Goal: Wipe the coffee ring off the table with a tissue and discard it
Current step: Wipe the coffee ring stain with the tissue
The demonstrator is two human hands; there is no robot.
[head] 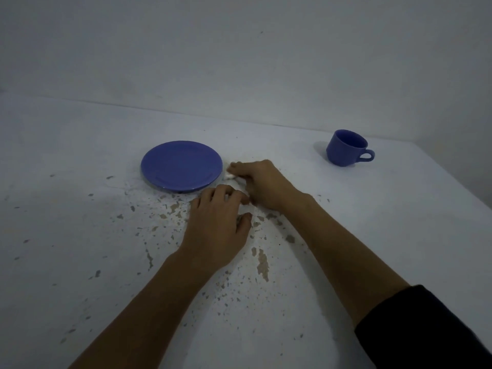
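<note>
Mid-frame, both hands are down on the white counter (pixel 399 209), just right of the blue saucer (pixel 181 166). Right hand (pixel 262 183) is curled, fingers (pixel 235 166) pinched on a small white wad, most likely the tissue (pixel 230 176), pressed to the counter beside the saucer rim. Left hand (pixel 219 230) sits just below it, fingers bent and narrow; white shows under them, but cannot tell if they grip tissue or just brace. Coffee ring itself: not clearly visible, dim light; faint brownish tint near the right hand, plus chipped paint spots across the counter. Blue cup (pixel 346 151) stands well apart at upper right. Judgement: wiping under way or about to finish; discarding not done, no bin in frame.
</note>
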